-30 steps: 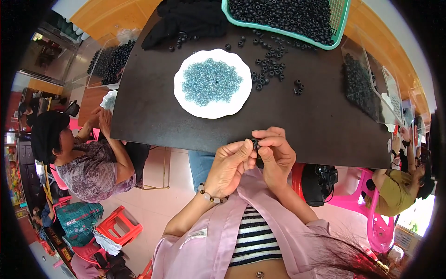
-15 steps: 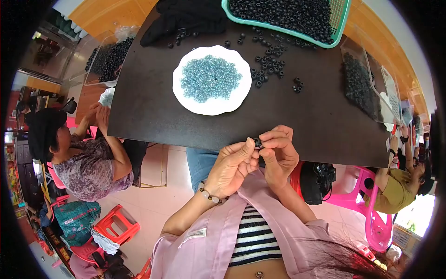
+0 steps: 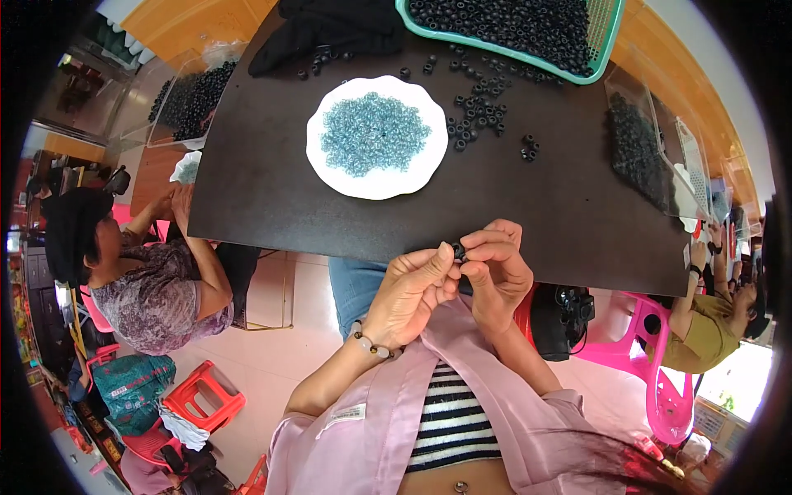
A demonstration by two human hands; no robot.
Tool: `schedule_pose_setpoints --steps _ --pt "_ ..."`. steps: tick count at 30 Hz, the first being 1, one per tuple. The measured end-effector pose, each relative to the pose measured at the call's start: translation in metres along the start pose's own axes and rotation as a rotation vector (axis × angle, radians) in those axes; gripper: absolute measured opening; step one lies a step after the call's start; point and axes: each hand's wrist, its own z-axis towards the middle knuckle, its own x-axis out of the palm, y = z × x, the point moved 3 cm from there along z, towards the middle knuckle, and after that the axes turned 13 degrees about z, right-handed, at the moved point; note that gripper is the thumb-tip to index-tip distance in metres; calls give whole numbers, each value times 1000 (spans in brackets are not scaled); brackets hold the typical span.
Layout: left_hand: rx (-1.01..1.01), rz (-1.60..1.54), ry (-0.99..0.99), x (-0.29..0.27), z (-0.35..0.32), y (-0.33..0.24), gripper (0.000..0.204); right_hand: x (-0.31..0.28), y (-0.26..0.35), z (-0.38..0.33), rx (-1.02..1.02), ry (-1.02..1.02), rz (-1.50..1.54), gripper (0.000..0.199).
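Near the front edge of the dark table, a small black ring-shaped piece [image 3: 459, 252] is pinched between both hands. My left hand [image 3: 417, 289] grips it with thumb and forefinger, a bead bracelet round the wrist. From the other side, the fingertips of my right hand [image 3: 497, 272] close on the same piece. Beyond the hands stands a white scalloped plate [image 3: 379, 188] heaped with small clear bluish beads [image 3: 375, 136]. Loose black ring-shaped pieces [image 3: 478, 115] like the held one lie right of the plate. Any smaller thing between the fingertips is hidden.
A green basket [image 3: 495, 59] full of black pieces sits at the far edge, beside a black cloth [image 3: 330, 37]. Clear bins of black pieces stand left [image 3: 194, 107] and right [image 3: 639, 157]. Co-workers sit at the left [image 3: 157, 289] and right [image 3: 714, 322].
The view has shifted very slightly. Both hands keep the black piece pinched in nearly the same place.
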Motion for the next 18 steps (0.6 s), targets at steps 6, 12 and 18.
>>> schedule_pose_setpoints --steps 6,12,18 --pt "49 98 -18 -1 -2 -2 24 2 2 -1 -1 7 -4 15" --pt "48 91 -13 -2 -3 -2 23 2 0 -2 -3 20 -6 15" --pt "90 156 -22 -3 -7 -6 23 11 5 2 66 47 101 25"
